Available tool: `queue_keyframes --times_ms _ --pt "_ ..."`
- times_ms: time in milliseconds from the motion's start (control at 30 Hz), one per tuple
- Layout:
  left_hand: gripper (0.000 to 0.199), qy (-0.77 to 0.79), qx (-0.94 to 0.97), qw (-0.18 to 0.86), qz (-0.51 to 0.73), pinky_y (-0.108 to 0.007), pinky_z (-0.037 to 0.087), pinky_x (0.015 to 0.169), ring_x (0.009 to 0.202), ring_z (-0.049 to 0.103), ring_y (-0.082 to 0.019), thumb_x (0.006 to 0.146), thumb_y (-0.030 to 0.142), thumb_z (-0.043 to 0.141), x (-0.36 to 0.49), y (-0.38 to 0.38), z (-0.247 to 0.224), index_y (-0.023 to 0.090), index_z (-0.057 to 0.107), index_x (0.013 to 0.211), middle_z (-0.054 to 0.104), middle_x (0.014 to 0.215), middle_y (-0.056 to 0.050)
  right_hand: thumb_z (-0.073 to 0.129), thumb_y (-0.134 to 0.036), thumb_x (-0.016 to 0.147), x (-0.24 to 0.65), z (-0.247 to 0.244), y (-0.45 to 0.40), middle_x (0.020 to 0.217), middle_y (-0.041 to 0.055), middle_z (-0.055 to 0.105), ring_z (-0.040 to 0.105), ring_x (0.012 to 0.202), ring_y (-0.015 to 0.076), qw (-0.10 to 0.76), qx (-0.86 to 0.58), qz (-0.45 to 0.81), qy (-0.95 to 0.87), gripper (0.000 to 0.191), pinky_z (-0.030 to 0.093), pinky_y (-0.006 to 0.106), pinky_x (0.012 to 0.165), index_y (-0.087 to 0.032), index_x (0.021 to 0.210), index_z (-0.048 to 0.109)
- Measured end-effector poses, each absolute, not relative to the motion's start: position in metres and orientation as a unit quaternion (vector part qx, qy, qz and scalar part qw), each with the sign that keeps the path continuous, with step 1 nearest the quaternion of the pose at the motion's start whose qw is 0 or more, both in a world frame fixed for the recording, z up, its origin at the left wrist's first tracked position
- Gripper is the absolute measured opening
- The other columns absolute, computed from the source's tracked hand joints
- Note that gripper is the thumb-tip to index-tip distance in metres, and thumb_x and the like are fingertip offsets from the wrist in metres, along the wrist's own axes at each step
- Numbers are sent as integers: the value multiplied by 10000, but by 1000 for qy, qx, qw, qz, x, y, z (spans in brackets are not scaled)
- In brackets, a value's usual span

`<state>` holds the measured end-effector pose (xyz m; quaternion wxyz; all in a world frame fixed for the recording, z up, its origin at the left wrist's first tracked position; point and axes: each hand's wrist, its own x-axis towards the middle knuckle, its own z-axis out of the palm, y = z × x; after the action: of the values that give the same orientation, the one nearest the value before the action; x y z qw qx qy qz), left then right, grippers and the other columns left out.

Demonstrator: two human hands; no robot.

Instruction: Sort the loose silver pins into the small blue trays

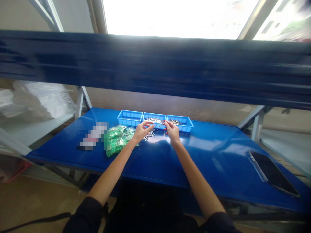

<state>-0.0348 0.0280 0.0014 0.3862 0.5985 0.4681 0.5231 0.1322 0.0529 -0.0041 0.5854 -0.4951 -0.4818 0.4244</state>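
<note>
My right hand (pixel 172 132) is closed in a pinch on a thin metal rod (pixel 160 124), just in front of the blue bins. Facing it, my left hand (pixel 143 130) has its thumb and forefinger apart, with nothing visible between them. A small pile of thin metal rods (pixel 150 134) lies on the table beside the left hand. Behind the hands, the middle blue bin (pixel 154 115) and the right blue bin (pixel 186 127) hold many similar metal pieces. Left of the left hand lies a heap of green plastic packets (pixel 118 140).
The left blue bin (pixel 128 120) stands in line with the others on the blue table (pixel 155 161). A dark tablet-like device (pixel 274 173) lies at the right. A blurred-out item (pixel 94 136) is at the left. A blue shelf beam (pixel 155 64) crosses above the table.
</note>
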Motion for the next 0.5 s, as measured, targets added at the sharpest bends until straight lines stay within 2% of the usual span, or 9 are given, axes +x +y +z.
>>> queue_keyframes --times_ms 167,300,433,500 --pt "475 462 610 407 499 -183 368 399 473 513 -73 681 456 688 -32 27 -1 155 622 1042 612 708 -26 640 -448 654 126 0 48 940 75 686 530 592 101 581 -483 455 -471 496 361 189 437 -160 1057 661" --pt "418 459 608 386 520 -179 366 408 473 497 -64 680 455 686 -34 27 0 157 647 970 609 714 -22 679 -458 629 119 3 41 954 62 685 538 610 101 545 -471 503 -477 464 366 192 448 -193 1010 679" --pt "330 470 592 359 547 -178 348 409 450 469 -60 714 446 653 -38 29 3 139 660 834 588 616 -8 711 -480 606 113 4 36 957 70 683 551 656 112 513 -460 542 -482 453 378 197 469 -190 954 694" --pt "329 474 586 352 555 -181 342 407 448 465 -63 710 446 654 -39 28 5 143 663 838 592 606 -7 716 -486 605 111 3 35 972 68 677 557 685 115 510 -451 555 -479 454 380 195 482 -195 952 695"
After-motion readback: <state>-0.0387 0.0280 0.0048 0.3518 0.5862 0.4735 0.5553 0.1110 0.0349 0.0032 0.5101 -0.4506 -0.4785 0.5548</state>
